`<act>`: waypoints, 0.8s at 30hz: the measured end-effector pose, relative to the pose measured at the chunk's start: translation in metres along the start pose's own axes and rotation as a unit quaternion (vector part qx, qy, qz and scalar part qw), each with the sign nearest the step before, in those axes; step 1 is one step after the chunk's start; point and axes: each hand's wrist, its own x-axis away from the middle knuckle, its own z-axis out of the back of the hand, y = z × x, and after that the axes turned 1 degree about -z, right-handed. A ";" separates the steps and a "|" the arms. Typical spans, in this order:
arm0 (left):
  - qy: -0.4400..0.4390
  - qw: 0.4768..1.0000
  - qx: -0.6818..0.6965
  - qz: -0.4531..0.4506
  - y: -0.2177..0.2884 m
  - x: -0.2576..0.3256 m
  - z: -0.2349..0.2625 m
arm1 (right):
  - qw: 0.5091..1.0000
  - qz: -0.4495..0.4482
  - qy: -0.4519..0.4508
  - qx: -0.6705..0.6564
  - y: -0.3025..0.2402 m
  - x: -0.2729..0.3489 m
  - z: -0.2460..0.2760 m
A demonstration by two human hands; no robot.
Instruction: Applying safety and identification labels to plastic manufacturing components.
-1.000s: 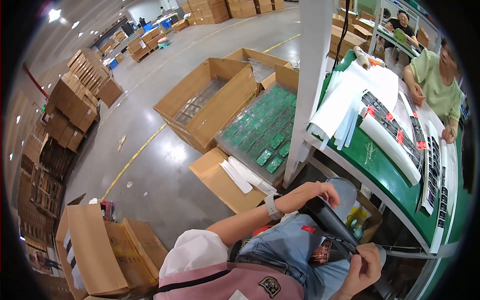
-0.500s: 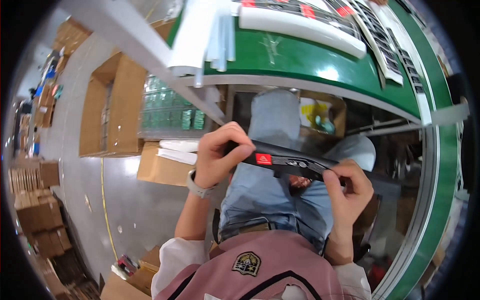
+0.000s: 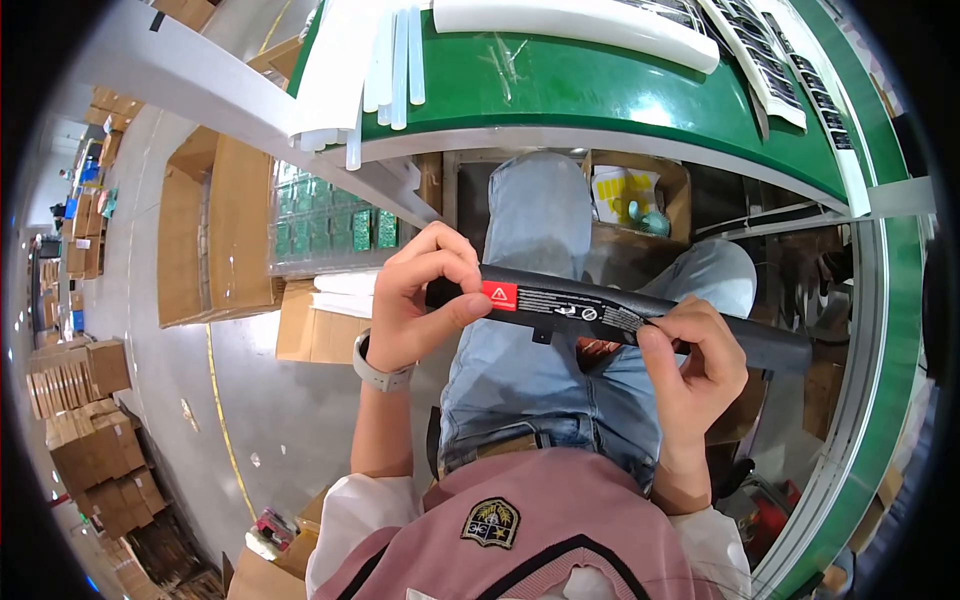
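Note:
A long black bar (image 3: 770, 345) lies crosswise above my lap, a small tab sticking out below it. My left hand (image 3: 425, 295) is closed round its left part, thumb beside a red patch with a warning triangle. That patch is the left end of a black label (image 3: 560, 308) printed in white, running along the bar. With thumb and bent fingers, my right hand (image 3: 695, 365) pinches the label's right end, where its edge curves up a little from the bar. The bar continues to the right behind this hand.
Ahead stands a green-topped bench (image 3: 570, 85) with white rolls (image 3: 590, 28), pale blue sticks (image 3: 400, 70) and strips of black labels (image 3: 755, 65). A metal post (image 3: 215, 85) rises at the left, near an open carton (image 3: 215, 220) and a tray of green parts (image 3: 325, 215). Under the bench sits another box (image 3: 665, 215).
The view has shifted slightly, so the bench sits higher and further left. My left hand has moved a little left and up. Both hands keep their grip, and the label's print shows more clearly.

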 end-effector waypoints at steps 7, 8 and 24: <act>0.002 0.999 0.039 0.006 -0.003 0.003 0.002 | 1.000 0.001 -0.022 0.019 0.000 0.003 -0.005; 0.007 0.999 0.049 0.008 -0.004 0.003 0.002 | 0.999 0.008 -0.025 0.025 0.001 0.002 -0.006; 0.003 0.998 -0.059 0.011 -0.008 0.009 0.004 | 0.981 0.030 -0.068 0.181 0.000 0.001 -0.018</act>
